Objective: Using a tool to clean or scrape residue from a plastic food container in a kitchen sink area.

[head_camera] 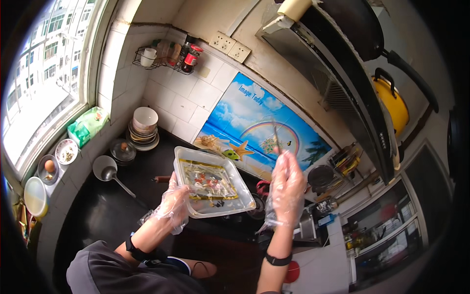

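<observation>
My left hand [172, 202], in a clear plastic glove, grips the left side of a translucent plastic tub [238, 187]. The tub is tilted towards me. Inside it lies a flat yellow-edged piece [207, 179] strewn with pale shreds and red bits, and dark and pale scraps cling to the tub's lower side. My right hand [286, 187], gloved the same way, is raised to the right of the tub, apart from it. Its fingers are closed on a slim utensil [276, 134] that points upward; blur hides its exact kind.
On the dark counter [95, 209] are a ladle [106, 171], a lidded glass pot [123, 150] and stacked bowls and plates [144, 123]. The windowsill holds an egg in a cup [49, 166] and a small bowl [67, 151]. A range hood [349, 92] juts out at upper right.
</observation>
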Demonstrator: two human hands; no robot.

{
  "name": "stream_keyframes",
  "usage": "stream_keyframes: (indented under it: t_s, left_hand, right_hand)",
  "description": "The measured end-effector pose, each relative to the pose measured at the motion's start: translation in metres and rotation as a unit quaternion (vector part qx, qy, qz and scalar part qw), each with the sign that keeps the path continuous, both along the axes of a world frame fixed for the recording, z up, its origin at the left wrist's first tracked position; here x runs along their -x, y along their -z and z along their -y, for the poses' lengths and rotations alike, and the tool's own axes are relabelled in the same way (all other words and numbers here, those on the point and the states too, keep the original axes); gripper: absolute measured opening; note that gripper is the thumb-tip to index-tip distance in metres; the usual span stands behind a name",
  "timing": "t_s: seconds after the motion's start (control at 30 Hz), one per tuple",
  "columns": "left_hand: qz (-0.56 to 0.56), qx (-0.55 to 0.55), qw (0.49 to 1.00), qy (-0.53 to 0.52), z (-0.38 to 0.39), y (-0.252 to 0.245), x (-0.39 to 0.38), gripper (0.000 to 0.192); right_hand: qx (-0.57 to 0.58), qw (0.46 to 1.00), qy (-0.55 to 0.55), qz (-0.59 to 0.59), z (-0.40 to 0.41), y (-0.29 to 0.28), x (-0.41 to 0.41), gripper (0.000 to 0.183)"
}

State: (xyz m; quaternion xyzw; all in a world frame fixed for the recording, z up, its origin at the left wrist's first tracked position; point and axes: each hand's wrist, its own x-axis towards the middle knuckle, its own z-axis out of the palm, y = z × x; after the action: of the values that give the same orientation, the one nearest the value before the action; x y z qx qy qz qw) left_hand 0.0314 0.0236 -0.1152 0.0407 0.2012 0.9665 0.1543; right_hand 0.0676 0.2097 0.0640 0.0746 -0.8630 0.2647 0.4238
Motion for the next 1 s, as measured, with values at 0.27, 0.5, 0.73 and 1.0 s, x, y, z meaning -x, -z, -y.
stream_keyframes:
  t_s: [0.27, 0.5, 0.73, 1.0]
  left_hand:
    - [-0.015, -0.024, 0.999, 0.023, -0.006, 0.013, 0.009, 0.083]
    - [0.003, -0.002, 0.999, 0.043, -0.008, 0.009, 0.007, 0.086]
    - [0.002, 0.008, 0.999, 0.038, -0.004, 0.006, 0.008, 0.088]
    - [0.004, 0.007, 0.999, 0.037, -0.012, 0.022, 0.020, 0.089]
  right_hand:
    - [-0.224, 0.958, 0.020, -0.176, 0.000, -0.096, 0.032, 0.018]
    - [-0.349, 0.899, -0.070, -0.256, -0.005, -0.153, 0.048, 0.017]
    - [-0.352, 0.884, -0.005, -0.307, -0.014, -0.195, 0.054, 0.019]
    - [-0.443, 0.856, 0.048, -0.260, -0.017, -0.223, 0.046, 0.033]
